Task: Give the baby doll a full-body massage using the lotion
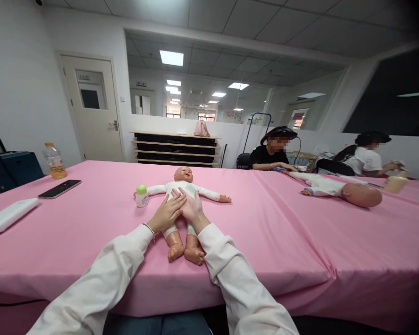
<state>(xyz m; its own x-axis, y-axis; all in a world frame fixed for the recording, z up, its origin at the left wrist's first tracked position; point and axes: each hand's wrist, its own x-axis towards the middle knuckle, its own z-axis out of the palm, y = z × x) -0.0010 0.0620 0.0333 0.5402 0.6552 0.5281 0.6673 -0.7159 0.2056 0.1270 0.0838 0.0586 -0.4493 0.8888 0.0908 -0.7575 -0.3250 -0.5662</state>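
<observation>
Meeting over clothed doll, left hand is touching right hand, fingers extending, gripping nothing; work's looking underway, unfinished.

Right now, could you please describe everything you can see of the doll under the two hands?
The doll lies face up on the pink cloth, arms spread, bare lower legs toward the camera. Its tan parts look like plastic; its clothing is white, with long sleeves. The left hand and right hand cover its middle, apparently touching it. A bottle stands by one arm.
</observation>
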